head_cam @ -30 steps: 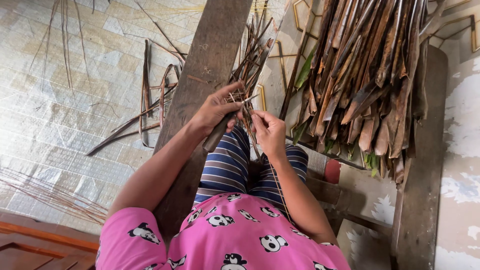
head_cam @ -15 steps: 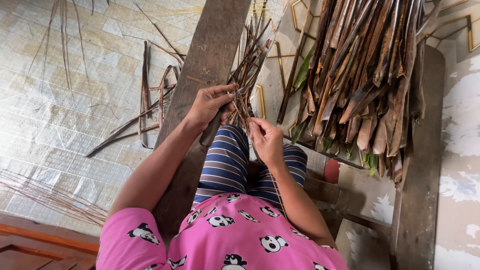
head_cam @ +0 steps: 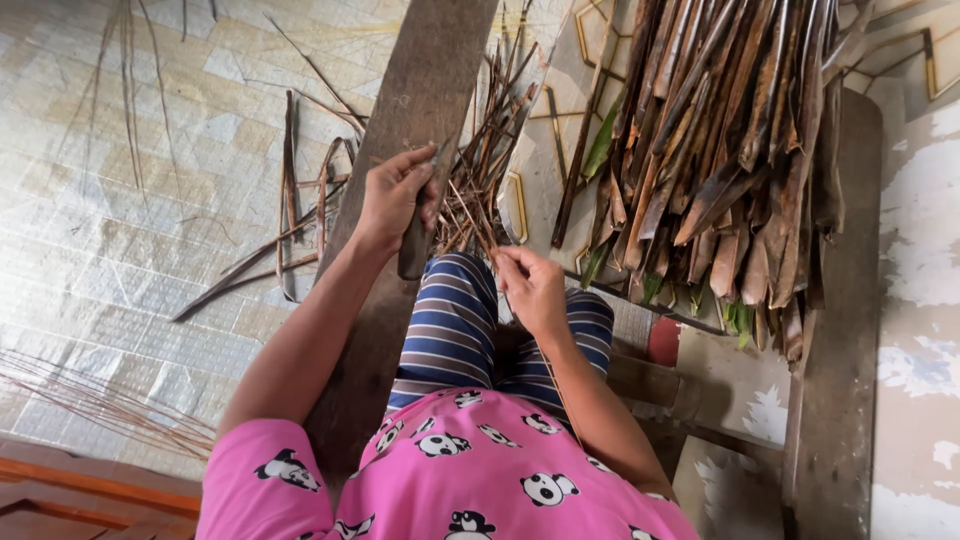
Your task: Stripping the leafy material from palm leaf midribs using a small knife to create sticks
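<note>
Gripping a knife (head_cam: 418,235) (blade pointing away), left hand (head_cam: 392,200) closed, right hand (head_cam: 530,285) fingers pinching a thin strip (head_cam: 470,215).

Left hand (head_cam: 392,198): closed around a dark knife (head_cam: 418,228), blade up, over the plank (head_cam: 420,110).
Right hand (head_cam: 532,288): pinching a thin strip (head_cam: 470,215) above the striped knee.
Sticks (head_cam: 490,150): loose bunch between the hands, along the plank's right edge.
Leaves (head_cam: 720,150): brown heap leaning right of the hands.
Floor (head_cam: 120,250): tiled, with scattered strips to the left.
</note>
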